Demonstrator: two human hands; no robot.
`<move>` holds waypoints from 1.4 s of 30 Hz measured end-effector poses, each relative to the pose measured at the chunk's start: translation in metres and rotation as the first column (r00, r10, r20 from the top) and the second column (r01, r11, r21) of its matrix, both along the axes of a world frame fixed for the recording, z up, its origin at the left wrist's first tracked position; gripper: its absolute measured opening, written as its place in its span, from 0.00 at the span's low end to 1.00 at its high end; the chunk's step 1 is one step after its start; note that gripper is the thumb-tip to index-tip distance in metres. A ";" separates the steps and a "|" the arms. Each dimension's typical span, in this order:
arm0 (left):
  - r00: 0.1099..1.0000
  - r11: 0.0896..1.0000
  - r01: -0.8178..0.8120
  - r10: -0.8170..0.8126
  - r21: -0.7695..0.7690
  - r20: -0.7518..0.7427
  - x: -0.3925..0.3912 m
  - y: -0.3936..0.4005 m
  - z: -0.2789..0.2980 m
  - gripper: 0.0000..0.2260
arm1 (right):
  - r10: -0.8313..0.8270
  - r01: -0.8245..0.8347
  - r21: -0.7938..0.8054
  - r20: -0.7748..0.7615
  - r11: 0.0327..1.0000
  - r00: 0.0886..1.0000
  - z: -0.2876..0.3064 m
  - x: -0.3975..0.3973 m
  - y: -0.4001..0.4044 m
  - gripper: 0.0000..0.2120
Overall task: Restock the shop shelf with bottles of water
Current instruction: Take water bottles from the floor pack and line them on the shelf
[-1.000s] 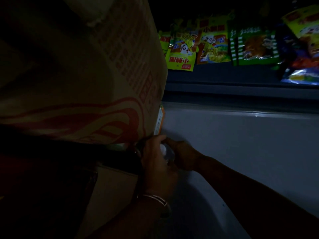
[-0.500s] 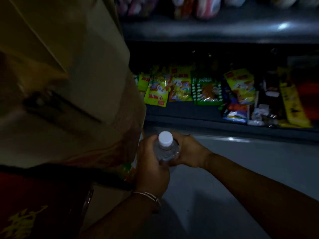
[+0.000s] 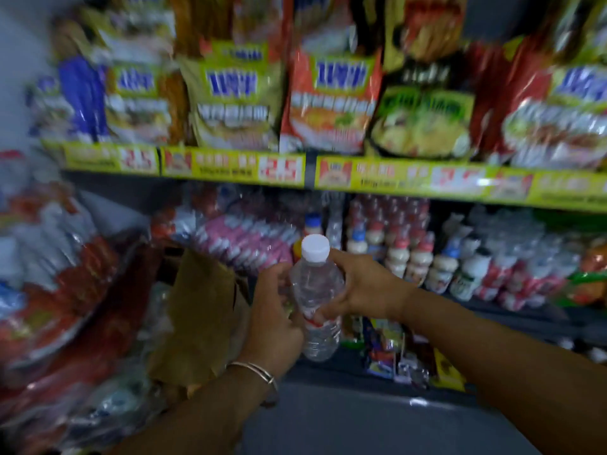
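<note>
A clear plastic water bottle (image 3: 316, 292) with a white cap and a red-and-white label stands upright in mid-air in front of the shelves. My left hand (image 3: 274, 318), with a bangle at the wrist, grips its lower left side. My right hand (image 3: 363, 287) wraps its upper right side, the forefinger up by the neck. Behind the bottle is the middle shelf (image 3: 460, 298), packed with small bottles. The picture is blurred by motion.
An upper shelf carries noodle packets (image 3: 331, 103) above a yellow price strip (image 3: 243, 167). Shrink-wrapped packs (image 3: 42, 284) and a brown cardboard box flap (image 3: 200, 316) fill the left side. Small bottled drinks (image 3: 407, 254) and snack packs (image 3: 384, 349) lie behind and below. Grey floor lies beneath.
My view has swung up from the dark floor and low shelf to the lit shelves. Both hands have lifted the bottle higher, away from the cardboard box.
</note>
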State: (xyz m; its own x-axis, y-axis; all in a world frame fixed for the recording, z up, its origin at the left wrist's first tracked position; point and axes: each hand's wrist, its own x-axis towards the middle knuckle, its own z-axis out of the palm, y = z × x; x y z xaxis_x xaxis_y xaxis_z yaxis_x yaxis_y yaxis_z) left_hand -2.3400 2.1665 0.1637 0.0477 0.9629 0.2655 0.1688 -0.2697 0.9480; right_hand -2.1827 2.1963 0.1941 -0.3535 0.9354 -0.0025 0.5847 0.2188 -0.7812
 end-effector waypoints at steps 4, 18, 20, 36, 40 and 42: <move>0.999 0.997 0.049 -0.049 0.067 0.010 0.004 0.014 0.107 0.21 | -0.004 0.005 0.084 -0.012 0.996 1.000 0.116 0.009 0.009 0.37; 0.995 0.895 0.014 -0.055 0.447 0.078 0.006 0.087 0.430 0.17 | -0.011 0.090 0.414 -0.189 0.906 0.982 0.434 0.008 0.046 0.19; 0.995 0.874 -0.005 -0.043 0.486 0.086 0.002 0.106 0.462 0.15 | -0.031 0.119 0.453 -0.198 0.884 0.980 0.468 0.003 0.057 0.21; 0.998 0.818 0.067 -0.054 0.571 -0.039 -0.022 0.225 0.556 0.16 | -0.267 0.382 0.530 -0.282 0.757 0.922 0.599 -0.035 0.177 0.20; 0.986 0.842 0.061 0.032 0.536 -0.163 -0.020 0.248 0.543 0.20 | -0.312 0.410 0.514 -0.270 0.754 0.911 0.593 -0.037 0.198 0.16; 0.976 0.827 0.058 0.070 0.559 -0.205 -0.019 0.256 0.537 0.21 | -0.331 0.419 0.510 -0.258 0.752 0.908 0.589 -0.036 0.205 0.14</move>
State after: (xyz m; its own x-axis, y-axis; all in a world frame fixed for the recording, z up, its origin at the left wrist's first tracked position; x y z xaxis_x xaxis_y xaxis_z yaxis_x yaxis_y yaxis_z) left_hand -2.3585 2.4226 0.7008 0.1583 0.6520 0.7415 0.3471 -0.7398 0.5764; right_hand -2.2186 2.4017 0.7833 0.0707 0.8213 0.5661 0.6024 0.4172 -0.6805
